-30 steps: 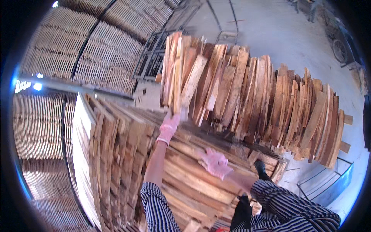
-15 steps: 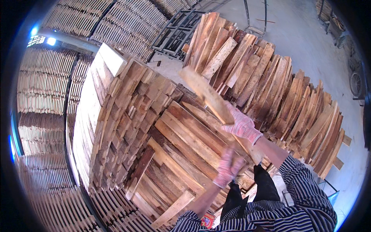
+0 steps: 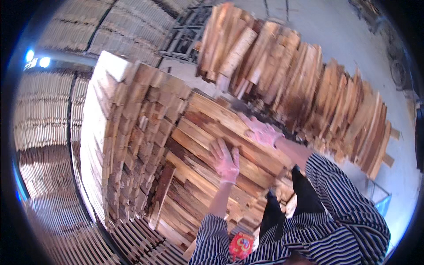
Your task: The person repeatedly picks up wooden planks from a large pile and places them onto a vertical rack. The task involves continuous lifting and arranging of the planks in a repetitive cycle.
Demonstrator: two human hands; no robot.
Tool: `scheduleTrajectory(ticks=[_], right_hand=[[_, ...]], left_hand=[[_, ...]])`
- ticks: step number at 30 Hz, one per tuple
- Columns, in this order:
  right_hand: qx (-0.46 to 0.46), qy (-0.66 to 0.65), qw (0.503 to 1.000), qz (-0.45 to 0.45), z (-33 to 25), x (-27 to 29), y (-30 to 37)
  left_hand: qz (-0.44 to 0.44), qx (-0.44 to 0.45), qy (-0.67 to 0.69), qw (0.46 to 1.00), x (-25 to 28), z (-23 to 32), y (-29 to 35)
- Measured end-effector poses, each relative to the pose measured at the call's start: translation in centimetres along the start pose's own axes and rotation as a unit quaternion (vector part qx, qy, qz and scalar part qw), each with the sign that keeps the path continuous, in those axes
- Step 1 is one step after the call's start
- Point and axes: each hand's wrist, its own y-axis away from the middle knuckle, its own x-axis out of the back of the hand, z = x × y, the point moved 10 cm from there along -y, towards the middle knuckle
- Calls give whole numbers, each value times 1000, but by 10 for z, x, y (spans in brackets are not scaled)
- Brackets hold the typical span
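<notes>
We hold our left hand [image 3: 226, 165] and right hand [image 3: 264, 134] open, fingers extended, with the laid planks [image 3: 198, 128] directly beneath them.

Your left hand [image 3: 226, 164] hides part of the boards [image 3: 257, 161] beneath it; your right hand [image 3: 264, 134] is blurred; the lower edge cuts off your striped shirt [image 3: 309, 238].
</notes>
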Motion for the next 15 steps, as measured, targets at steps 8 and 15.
scheduleTrajectory(ticks=[8, 15], right_hand=[[86, 67, 993, 51, 23, 39, 11], [-127, -132, 886, 425, 227, 54, 201]], left_hand=[[51, -141, 32, 988, 18, 63, -53], [-13, -259, -9, 966, -12, 82, -116]])
